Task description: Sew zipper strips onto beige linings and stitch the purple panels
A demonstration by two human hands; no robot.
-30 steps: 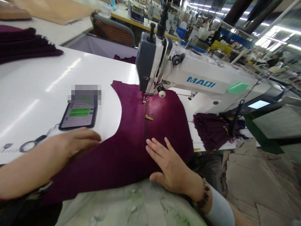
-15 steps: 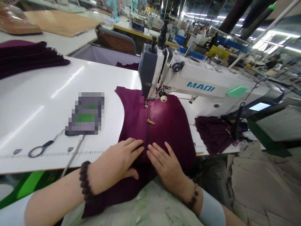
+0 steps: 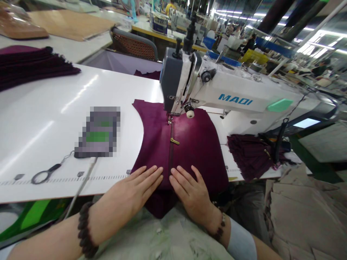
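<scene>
While a white table (image 3: 54, 144) carries the sewing machine (image 3: 208, 86), maroon cloth (image 3: 197, 151) lies partly beneath it, overhanging the front edge; the left hand (image 3: 123, 200), fingers nearly together, and right hand (image 3: 193, 195), fingers spread, should press evenly so the zip (image 3: 171, 155) feeds straight.

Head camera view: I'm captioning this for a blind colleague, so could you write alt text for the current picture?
A person's left hand and right hand rest on a purple panel, on either side of its zipper, beneath the needle end of a white sewing machine. A pixelated phone-like device lies to the left on the white table.
</scene>
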